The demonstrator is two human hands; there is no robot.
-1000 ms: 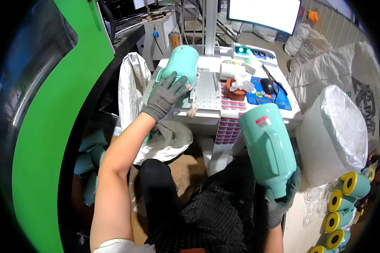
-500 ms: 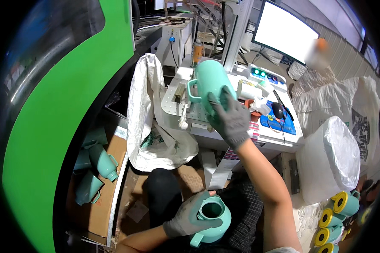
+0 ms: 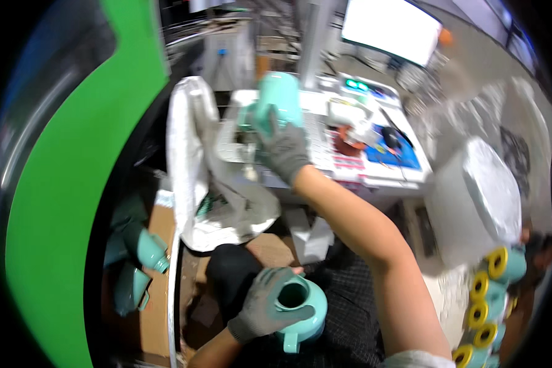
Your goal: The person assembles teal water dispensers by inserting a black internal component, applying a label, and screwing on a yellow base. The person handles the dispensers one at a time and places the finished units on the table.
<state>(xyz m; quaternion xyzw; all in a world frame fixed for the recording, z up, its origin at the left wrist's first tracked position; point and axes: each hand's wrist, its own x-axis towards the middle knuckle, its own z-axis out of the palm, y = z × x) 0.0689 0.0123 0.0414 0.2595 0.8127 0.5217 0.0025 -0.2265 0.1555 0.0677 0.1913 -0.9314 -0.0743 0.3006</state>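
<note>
At six o'clock the left hand (image 3: 267, 306) clamps the neck of one green jug (image 3: 313, 306), open room separating it from the table (image 3: 411, 177) edge. A white sack (image 3: 187, 159) hangs at ten; at twelve, the right hand (image 3: 282, 144) touches a second jug (image 3: 280, 93), grip too blurred to tell.

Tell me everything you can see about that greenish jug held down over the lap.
The jug is mint-green and glossy, hard-looking, with rounded shoulders and a handle toward the picture's lower edge. Its round mouth is uncovered and faces up, showing a dark interior. The gloved left hand holds it beside the mouth, thumb across its shoulder, over the person's dark-clad lap. Its base is hidden.
</note>
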